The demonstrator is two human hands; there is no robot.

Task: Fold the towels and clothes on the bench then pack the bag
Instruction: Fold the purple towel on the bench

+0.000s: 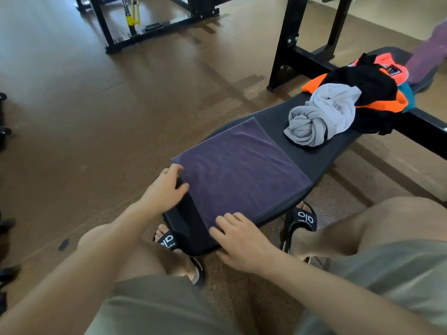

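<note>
A purple towel (238, 170) lies folded flat into a rectangle on the near end of the black bench (300, 153). My left hand (167, 187) rests at the towel's near left corner, fingers relaxed on its edge. My right hand (238, 240) lies at the towel's near right corner, fingertips touching the cloth. Farther along the bench sits a crumpled light grey garment (321, 114). Behind it lies a heap of black and orange clothes (370, 93), with a bit of teal cloth (408, 93) at its right. No bag is in sight.
A black rack frame (285, 44) stands behind the bench. More black gym equipment (150, 22) with a yellow part stands at the far left on the brown floor. My knees and black slides (302, 218) are close under the bench's near end.
</note>
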